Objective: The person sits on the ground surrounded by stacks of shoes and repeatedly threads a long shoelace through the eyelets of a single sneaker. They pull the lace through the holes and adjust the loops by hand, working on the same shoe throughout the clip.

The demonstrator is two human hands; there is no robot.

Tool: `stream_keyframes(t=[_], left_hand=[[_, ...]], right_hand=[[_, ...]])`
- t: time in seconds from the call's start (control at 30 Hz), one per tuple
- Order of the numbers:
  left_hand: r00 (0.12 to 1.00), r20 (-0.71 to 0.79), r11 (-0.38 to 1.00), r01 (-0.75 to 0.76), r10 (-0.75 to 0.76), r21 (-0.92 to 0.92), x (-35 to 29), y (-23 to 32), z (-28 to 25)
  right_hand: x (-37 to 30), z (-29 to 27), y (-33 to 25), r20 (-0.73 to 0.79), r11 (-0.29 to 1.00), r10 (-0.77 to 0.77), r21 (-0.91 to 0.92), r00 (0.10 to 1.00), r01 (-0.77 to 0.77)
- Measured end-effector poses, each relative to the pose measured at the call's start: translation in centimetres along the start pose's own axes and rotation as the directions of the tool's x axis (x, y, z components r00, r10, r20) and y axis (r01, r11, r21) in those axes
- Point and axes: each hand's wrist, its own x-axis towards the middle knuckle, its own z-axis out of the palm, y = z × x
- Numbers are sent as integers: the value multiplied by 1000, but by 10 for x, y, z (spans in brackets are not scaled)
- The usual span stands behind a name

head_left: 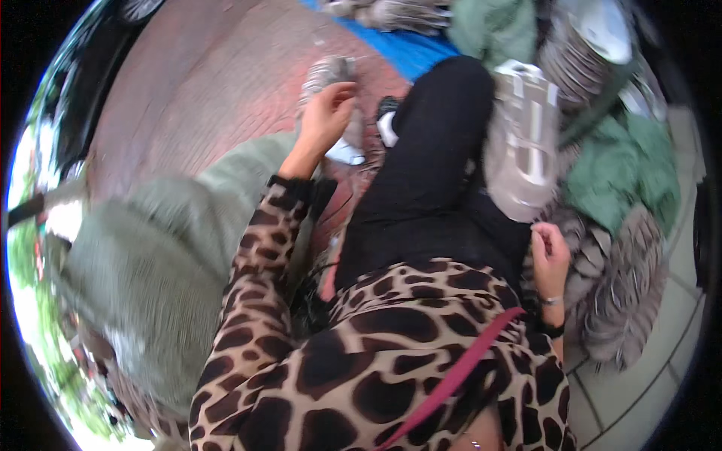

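L hand (329, 116): curled, nr grey bundle (329, 70). R hand (550, 259): curled, nr beige upper (521, 146). Grips: can't tell. I'd steady upper's toe.

A blue sheet (398, 48) lies on reddish paving (195, 83).

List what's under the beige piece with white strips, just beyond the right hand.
Black trousers show at the left side and near end of the beige piece. Whatever lies directly beneath is covered; can't tell.
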Motion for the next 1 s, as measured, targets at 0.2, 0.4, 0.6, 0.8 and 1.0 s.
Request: stream_keyframes(t=[0.2,0.4,0.6,0.8,1.0], left_hand=[[752,234,754,-649,616,99,16,150,115],[495,666,554,-820,558,145,19,188,208],[499,744,477,-835,445,275,24,168,226],[538,715,505,-811,447,295,24,152,224],[396,727,365,-906,561,212,32,154,234]], right_hand=[[14,-16,142,107,960,277,-78,955,-270],[15,53,260,326,909,400,-263,856,-325],[38,144,311,148,907,416,-143,897,-397],[121,181,311,251,624,780,-240,573,-744],[165,251,367,45,298,952,-366,303,-882]])
